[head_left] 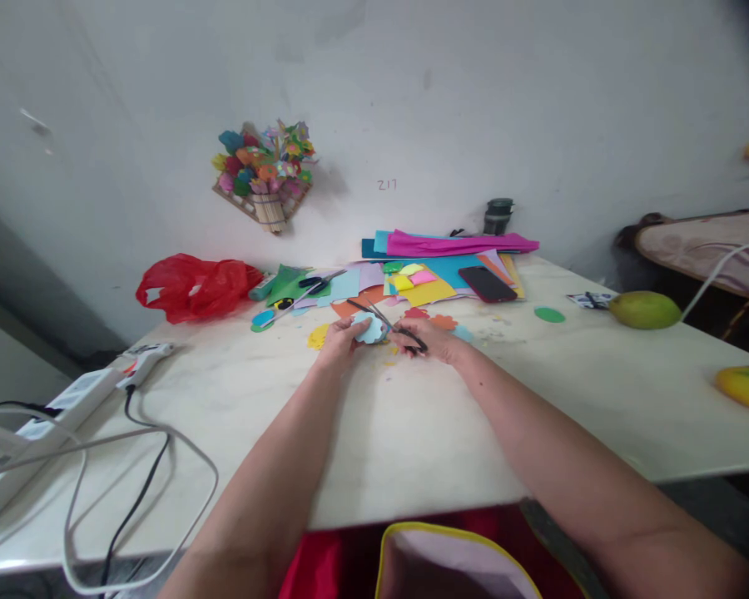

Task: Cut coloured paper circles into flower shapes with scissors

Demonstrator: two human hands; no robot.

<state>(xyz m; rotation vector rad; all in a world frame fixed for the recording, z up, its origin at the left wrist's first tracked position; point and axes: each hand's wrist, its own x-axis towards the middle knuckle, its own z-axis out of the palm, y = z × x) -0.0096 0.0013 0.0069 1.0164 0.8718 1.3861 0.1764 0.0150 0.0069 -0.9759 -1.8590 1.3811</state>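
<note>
Between the fingers of my left hand (342, 337) is a light blue paper flower (369, 329) with a scalloped edge. My right hand (434, 339) grips a pair of black-handled scissors (416, 342), whose blades lie along the flower's far side, pointing up and left. Whether the blades touch the paper is hard to tell. A yellow paper flower (318, 336) lies just left of my left hand. Behind my right hand rest an orange paper flower (443, 321) and a red one (417, 314). Small paper scraps are scattered around the hands.
Coloured paper sheets (455, 270) and a dark phone (488, 284) are at the back. A red plastic bag (196, 287) sits back left. A power strip (68, 403) with loose cables occupies the left side. Two mangoes, one green (645, 309), one yellow (746, 388), are at right.
</note>
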